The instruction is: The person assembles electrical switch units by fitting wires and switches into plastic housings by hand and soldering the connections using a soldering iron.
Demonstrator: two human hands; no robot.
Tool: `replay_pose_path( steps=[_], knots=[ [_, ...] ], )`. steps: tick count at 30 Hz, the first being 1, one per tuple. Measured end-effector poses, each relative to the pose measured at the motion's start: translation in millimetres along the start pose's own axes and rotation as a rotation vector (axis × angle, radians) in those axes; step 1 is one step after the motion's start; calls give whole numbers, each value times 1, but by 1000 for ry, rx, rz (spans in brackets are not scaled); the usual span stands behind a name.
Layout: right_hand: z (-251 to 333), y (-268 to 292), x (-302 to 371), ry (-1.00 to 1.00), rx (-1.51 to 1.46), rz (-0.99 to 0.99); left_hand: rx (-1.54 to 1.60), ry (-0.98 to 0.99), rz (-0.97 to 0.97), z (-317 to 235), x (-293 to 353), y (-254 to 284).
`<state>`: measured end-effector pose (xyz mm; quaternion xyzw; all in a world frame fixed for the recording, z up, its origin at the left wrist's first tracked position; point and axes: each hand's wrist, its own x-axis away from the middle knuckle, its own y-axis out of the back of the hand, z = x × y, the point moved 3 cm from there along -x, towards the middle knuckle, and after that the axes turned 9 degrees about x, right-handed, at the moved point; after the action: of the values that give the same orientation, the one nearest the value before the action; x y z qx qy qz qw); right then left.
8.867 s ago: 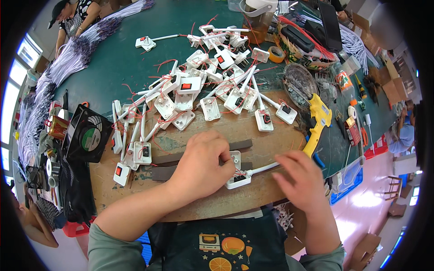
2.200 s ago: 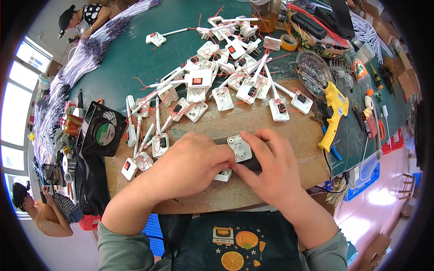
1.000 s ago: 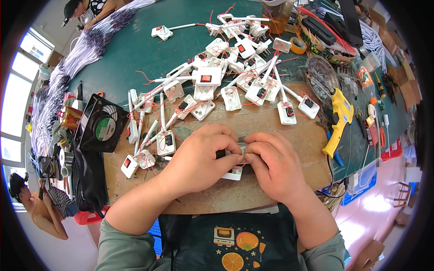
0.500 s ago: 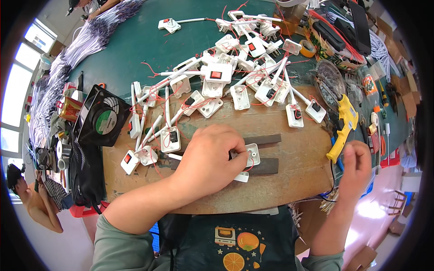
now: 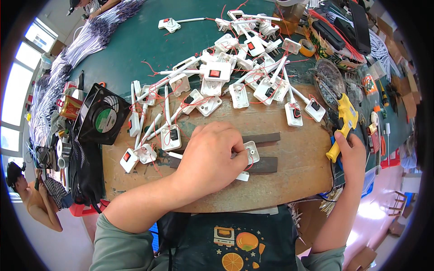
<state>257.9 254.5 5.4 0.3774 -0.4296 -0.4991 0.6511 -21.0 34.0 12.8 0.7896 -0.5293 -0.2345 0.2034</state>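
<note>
My left hand is closed over a small white plastic switch housing, which sticks out past the thumb. Much of that housing is hidden under the fingers. It rests across two dark flat bars on the wooden board, and a white piece shows just below the thumb. On the right, my right hand has its thumb and fingers closed on the handle of a yellow glue gun. The gun lies with its front end by a round, dirty metal dish.
White switch housings with red wires lie piled beyond the board. A black fan stands at left, near bundled white cables. A tape roll lies at back right. Other people are at the left edge.
My right hand has moved up and inward to the glue gun and closed on its handle. My left hand stays at the white housing, almost unmoved.
</note>
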Motion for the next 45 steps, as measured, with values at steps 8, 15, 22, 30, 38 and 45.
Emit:
replay_pose_path(
  steps=[8,15,22,30,38,45],
  knots=[
    [-37,-22,4,220,-560,-341,-9,6,4,1,-1,-1],
    [-20,-4,72,375,-1293,153,36,11,15,2,0,2],
    [-7,-12,116,479,-1270,472,29,-22,7,1,0,1],
    [-14,-23,140,376,-1203,668,41,-11,0,2,1,1],
    [-6,-24,142,242,-1087,700,33,-19,0,2,1,0],
    [3,-22,140,206,-1122,711,19,-16,10,3,1,0]
  ],
)
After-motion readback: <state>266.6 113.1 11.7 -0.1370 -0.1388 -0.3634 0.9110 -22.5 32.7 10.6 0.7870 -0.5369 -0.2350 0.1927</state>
